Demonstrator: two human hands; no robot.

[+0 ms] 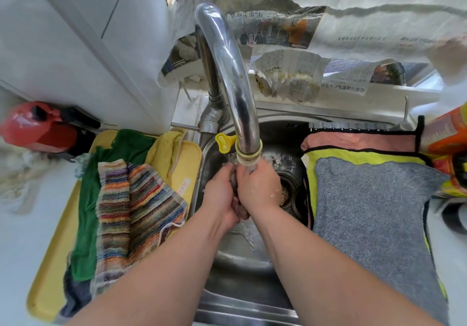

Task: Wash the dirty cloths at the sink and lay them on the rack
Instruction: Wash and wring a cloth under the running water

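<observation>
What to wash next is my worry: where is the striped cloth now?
The striped cloth lies left of the sink in the head view, on the yellow tray, overlapping the green cloth.

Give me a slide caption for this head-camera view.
Left hand and right hand rub a wet cloth under the faucet, above the steel sink.

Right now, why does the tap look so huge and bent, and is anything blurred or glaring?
Head view: the wide-angle lens bows the tap and stretches the edges; light glares off its chrome; the red object at far left and the orange pack at far right are smeared; the left hand and right hand, gripping a cloth, are fairly sharp.
</observation>
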